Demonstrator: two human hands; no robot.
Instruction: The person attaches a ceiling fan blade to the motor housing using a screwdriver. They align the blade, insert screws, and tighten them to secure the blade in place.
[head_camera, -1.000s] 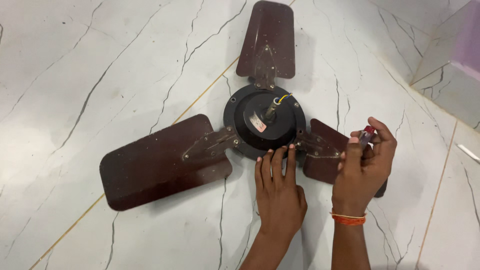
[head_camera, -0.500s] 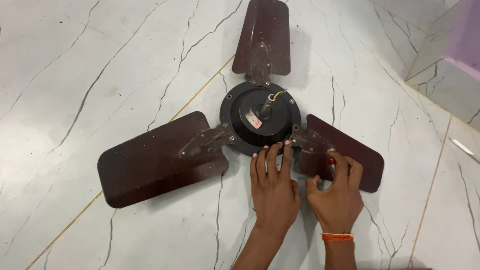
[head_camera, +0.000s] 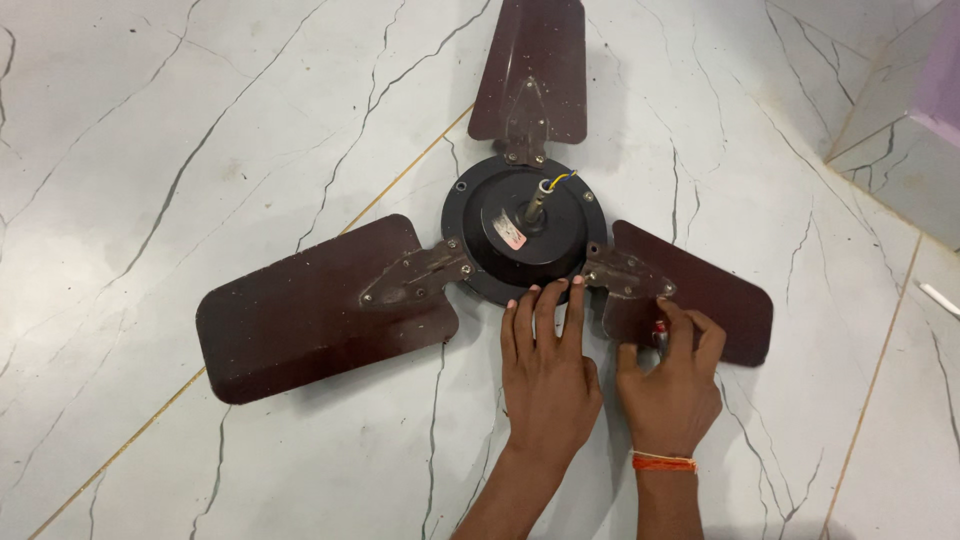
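Note:
A dark brown three-bladed ceiling fan lies on the marble floor, its black motor housing (head_camera: 525, 235) facing up with a short shaft and wires at the centre. My left hand (head_camera: 548, 375) lies flat, fingers stretched out, fingertips touching the housing's near rim. My right hand (head_camera: 672, 385) rests on the right blade (head_camera: 720, 300) beside its metal bracket (head_camera: 625, 275). It pinches a small red-tipped tool (head_camera: 660, 327), mostly hidden by the fingers. The left blade (head_camera: 300, 315) and the far blade (head_camera: 530, 65) lie untouched.
The white veined marble floor (head_camera: 180, 150) has thin golden joint lines. A raised step with a purple wall (head_camera: 935, 80) stands at the top right. A small white stick-like thing (head_camera: 938, 298) lies at the right edge.
My right hand, held up with the red-tipped tool a second ago, has come down onto the right blade by the bracket. My left hand has stayed at the housing rim.

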